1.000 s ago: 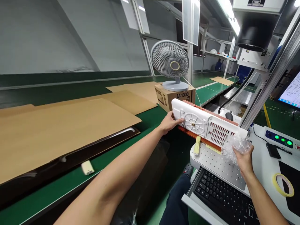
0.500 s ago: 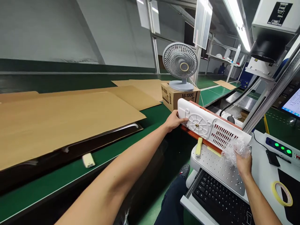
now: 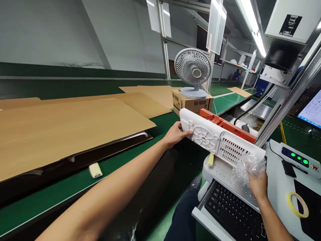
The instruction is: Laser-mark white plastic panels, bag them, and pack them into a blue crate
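Note:
A long white plastic panel (image 3: 209, 138), with a round ribbed pattern and a slotted grille, tilts down to the right in front of me. My left hand (image 3: 177, 134) grips its left end, thumb on the face. At its lower right end, my right hand (image 3: 258, 182) is closed on the panel with crumpled clear plastic film (image 3: 247, 169), which hides some fingers. Behind the panel stands an orange-red holder (image 3: 228, 124), partly covered by it. A perforated grey metal plate (image 3: 227, 177) lies below, with a pale yellow strip (image 3: 211, 159) at its left end.
A marking head (image 3: 283, 50) hangs at upper right beside a slanted metal post. A keyboard (image 3: 233, 211) sits in a pulled-out drawer. Yellow tape (image 3: 297, 205) and a button box (image 3: 301, 159) are on the right. A fan (image 3: 193, 68) stands on a carton; cardboard sheets (image 3: 75, 130) lie left.
Both hands have moved the white panel left and toward me, away from the orange-red holder, more of which now shows behind it. The camera view has shifted slightly.

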`<state>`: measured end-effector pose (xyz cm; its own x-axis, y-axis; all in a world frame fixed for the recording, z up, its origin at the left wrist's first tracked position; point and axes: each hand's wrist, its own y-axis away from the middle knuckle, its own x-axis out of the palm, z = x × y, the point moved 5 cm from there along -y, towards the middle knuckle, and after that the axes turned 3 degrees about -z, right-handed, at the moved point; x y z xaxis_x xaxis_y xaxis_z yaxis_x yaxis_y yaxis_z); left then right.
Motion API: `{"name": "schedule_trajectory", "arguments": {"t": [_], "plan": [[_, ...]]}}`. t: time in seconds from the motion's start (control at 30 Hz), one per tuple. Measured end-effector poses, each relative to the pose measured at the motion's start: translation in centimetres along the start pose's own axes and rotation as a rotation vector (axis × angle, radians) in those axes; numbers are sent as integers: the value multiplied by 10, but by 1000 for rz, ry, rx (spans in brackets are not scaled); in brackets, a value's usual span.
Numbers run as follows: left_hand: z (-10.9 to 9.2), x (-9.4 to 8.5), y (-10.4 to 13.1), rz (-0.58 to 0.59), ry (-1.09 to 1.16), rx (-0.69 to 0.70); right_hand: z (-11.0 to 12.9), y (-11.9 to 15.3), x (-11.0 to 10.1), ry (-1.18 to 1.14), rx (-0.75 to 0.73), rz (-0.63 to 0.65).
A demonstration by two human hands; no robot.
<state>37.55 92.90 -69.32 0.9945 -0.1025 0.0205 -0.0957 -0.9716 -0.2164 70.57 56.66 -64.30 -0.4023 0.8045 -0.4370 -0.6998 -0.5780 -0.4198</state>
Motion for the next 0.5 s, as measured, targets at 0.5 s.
{"name": "schedule_trajectory", "arguments": {"t": [0.5], "plan": [[-72,-107,236,-233,192,93,64,105,-129,-311,-479,-7]]}}
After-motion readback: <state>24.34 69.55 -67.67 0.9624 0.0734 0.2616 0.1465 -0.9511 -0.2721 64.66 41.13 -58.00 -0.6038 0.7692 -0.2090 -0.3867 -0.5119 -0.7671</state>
